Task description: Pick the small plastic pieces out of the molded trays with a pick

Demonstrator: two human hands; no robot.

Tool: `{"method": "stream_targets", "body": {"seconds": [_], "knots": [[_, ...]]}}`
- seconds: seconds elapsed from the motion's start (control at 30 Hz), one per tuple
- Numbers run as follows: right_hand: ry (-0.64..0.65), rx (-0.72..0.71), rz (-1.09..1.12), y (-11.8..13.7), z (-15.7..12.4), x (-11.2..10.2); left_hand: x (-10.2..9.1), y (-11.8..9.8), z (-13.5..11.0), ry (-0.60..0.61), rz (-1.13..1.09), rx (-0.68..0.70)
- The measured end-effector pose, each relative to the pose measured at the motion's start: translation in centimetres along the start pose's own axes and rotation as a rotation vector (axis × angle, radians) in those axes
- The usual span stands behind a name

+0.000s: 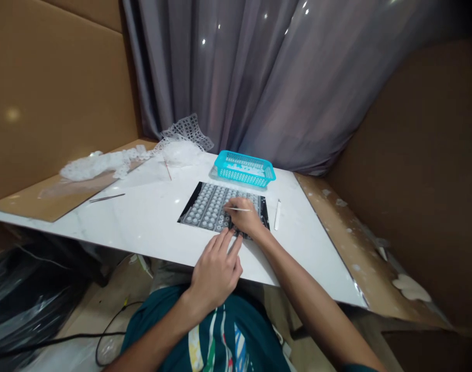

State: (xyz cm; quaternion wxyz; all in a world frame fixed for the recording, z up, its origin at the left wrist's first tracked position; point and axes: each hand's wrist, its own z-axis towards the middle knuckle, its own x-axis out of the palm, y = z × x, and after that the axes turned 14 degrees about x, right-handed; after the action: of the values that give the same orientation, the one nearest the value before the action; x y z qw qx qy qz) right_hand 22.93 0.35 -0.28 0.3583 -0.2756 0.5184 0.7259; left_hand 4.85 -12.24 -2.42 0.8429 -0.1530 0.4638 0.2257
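Observation:
A dark sheet [193, 205] covered with rows of round, pale, translucent pieces lies on the white table. My right hand [243, 213] is over the right-hand part of this sheet, closed on a thin light-coloured stick-like tool [238, 209]. The tool's tip and the pieces under the fingers are hidden. Flat at the sheet's near edge, my left hand [216, 266] has its fingers stretched out. Their tips touch the sheet, and nothing shows in that hand.
Behind the sheet stands a turquoise basket [243, 178] with white pieces inside. A slim white tool [277, 214] lies at right, dark tweezers [107, 197] at left. Crumpled white perforated sheeting [187, 132] is heaped at the back left. Cardboard walls [57, 77] and a grey curtain [220, 67] enclose the table.

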Motion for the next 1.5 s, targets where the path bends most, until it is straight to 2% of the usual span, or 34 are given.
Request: {"method": "stream_targets", "body": {"seconds": [0.1,0.2,0.33,0.83,1.3,1.4,1.5], "knots": [[0.021,0.073,0.281,-0.7,0.3,0.3,-0.1,0.0,0.0,0.005,-0.005,-0.004],[0.005,0.124,0.440,-1.3,0.4,0.1,-0.2,0.0,0.1,0.005,-0.002,-0.003],[-0.021,0.107,0.459,-1.6,0.3,-0.1,-0.2,-0.1,0.1,0.014,0.009,0.001],[0.121,0.125,0.556,-1.1,-0.1,-0.7,-0.2,-0.1,0.0,0.017,0.001,0.003],[0.196,0.072,0.465,-1.2,0.0,-1.3,-0.3,0.0,-0.1,-0.008,-0.006,-0.011],[0.167,0.071,0.343,-1.0,0.0,-1.2,-0.4,-0.1,-0.1,-0.005,-0.018,-0.014],[0.147,-0.012,0.100,-0.2,0.0,-1.7,-0.4,-0.1,-0.1,-0.011,-0.023,-0.014]]}}
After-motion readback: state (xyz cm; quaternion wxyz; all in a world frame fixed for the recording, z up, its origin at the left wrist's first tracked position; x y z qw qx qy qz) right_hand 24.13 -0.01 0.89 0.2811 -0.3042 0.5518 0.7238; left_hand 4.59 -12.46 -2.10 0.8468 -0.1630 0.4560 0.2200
